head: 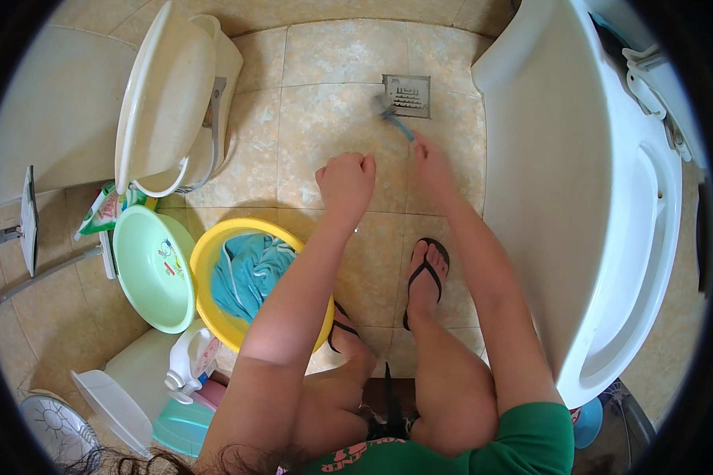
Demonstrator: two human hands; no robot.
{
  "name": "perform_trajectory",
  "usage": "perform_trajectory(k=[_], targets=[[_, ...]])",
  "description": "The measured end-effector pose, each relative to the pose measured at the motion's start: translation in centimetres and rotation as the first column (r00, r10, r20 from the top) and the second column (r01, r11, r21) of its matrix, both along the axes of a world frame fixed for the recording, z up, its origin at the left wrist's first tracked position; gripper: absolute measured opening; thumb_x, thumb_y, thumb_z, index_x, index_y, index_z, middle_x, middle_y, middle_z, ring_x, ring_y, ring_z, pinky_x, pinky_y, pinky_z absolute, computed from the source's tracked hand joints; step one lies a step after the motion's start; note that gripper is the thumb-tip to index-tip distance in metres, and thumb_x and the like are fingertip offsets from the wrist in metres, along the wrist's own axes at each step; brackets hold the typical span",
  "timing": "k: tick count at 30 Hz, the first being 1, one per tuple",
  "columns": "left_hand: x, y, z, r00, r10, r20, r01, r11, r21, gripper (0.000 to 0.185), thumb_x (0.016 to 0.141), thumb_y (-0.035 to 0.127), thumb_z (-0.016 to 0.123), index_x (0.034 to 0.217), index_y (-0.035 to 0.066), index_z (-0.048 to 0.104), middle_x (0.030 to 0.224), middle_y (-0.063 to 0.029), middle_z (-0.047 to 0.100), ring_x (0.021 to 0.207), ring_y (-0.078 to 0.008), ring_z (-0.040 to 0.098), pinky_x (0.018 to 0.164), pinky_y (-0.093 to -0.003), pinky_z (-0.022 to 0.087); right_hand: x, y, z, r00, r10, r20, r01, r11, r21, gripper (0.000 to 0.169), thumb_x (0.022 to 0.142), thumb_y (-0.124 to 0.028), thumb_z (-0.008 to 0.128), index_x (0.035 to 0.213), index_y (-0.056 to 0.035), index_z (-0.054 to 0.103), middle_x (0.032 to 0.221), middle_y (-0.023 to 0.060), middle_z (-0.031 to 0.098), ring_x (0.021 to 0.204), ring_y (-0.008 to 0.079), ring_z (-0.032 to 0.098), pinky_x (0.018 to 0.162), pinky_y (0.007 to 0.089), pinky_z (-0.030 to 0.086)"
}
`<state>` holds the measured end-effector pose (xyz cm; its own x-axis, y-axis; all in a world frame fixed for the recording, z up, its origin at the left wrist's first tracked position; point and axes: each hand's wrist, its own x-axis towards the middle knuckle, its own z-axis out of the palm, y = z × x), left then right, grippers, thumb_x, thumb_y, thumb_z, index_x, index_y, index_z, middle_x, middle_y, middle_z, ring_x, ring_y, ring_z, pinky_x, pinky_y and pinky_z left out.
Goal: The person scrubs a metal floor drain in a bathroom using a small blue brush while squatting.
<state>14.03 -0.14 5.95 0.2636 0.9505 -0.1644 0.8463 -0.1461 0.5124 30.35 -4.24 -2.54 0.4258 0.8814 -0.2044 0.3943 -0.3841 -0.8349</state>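
My right hand (pixel 432 160) grips the blue handle of a small brush (pixel 400 125), its head blurred, over the tiled floor (pixel 333 124). The brush head is beside the left edge of a square metal floor drain (pixel 419 108). Curled into a fist, my left hand (pixel 347 178) hovers to the left of my right hand, and no object shows in it. Below and left of that fist stands a yellow basin (pixel 200 261) holding a bunched turquoise cloth (pixel 255 270). My left forearm covers part of the basin's right side.
A white bathtub (pixel 546 196) runs along the right. To the left, a cream plastic tub (pixel 175 101) leans on its side near a pale green basin (pixel 148 267). A white jug (pixel 193 359) and several plastic containers, including a turquoise one (pixel 181 424), crowd the lower left.
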Motion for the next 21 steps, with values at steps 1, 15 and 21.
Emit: perform_trajectory(k=[1,15,21], targets=[[-0.1,0.1,0.1,1.000,0.013,0.011,-0.012,0.998,-0.060,0.037,0.084,0.031,0.047,0.062,0.005,0.061,0.061,-0.0083,0.060,0.063,-0.0264,0.057,0.065,-0.0373,0.041,1.2,0.3,0.9,0.998,-0.028,0.058,0.028,1.000,0.000,0.028,0.086,-0.018,0.048,0.111,-0.0073,0.056,0.079,0.0189,0.059,0.070,0.0285,0.058,0.065,0.0357,0.044],[0.2,0.1,1.1,0.998,0.030,0.059,-0.021,0.988,-0.153,0.032,0.083,0.027,0.048,0.066,0.004,0.063,0.070,-0.0135,0.060,0.076,-0.0313,0.056,0.075,-0.0429,0.037,0.5,0.1,-1.3,0.992,-0.111,0.054,0.107,0.992,0.071,0.028,0.089,-0.022,0.045,0.109,-0.0057,0.056,0.087,0.0185,0.061,0.079,0.0325,0.058,0.071,0.0356,0.045],[1.1,-0.2,0.6,0.996,0.015,0.086,-0.002,0.988,-0.157,0.032,0.083,0.026,0.047,0.066,0.004,0.063,0.070,-0.0133,0.061,0.075,-0.0313,0.056,0.075,-0.0433,0.037,-1.2,0.4,-2.1,0.990,0.128,-0.065,-0.125,0.991,0.056,0.028,0.088,-0.023,0.045,0.108,-0.0071,0.056,0.086,0.0191,0.060,0.078,0.0331,0.059,0.069,0.0381,0.046]])
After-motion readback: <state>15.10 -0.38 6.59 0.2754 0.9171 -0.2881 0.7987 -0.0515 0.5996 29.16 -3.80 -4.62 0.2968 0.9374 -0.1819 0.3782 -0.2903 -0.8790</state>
